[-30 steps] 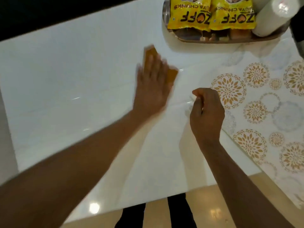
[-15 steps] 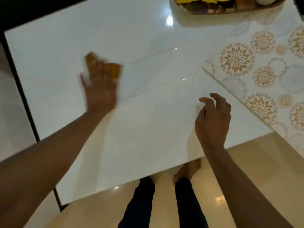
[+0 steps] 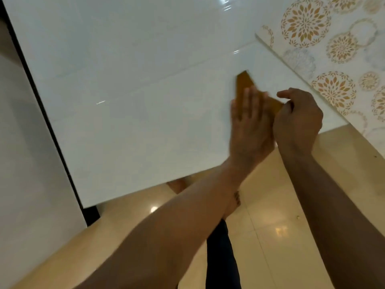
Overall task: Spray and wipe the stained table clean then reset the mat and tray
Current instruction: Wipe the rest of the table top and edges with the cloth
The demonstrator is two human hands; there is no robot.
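Orange cloth (image 3: 244, 81), one, under flat left hand (image 3: 249, 130); right hand (image 3: 298, 122) curled, grip unclear.

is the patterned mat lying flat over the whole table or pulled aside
Pulled aside: the mat covers only the table's right end, its edge running diagonally across bare white surface.

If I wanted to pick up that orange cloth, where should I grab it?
Probably the pointed far corner of the orange cloth. It pokes out past the fingertips of the left hand, which lies flat on the rest of it, and the right hand crowds the right side. The cloth lies flat on the table, so come from above and pinch that corner up.
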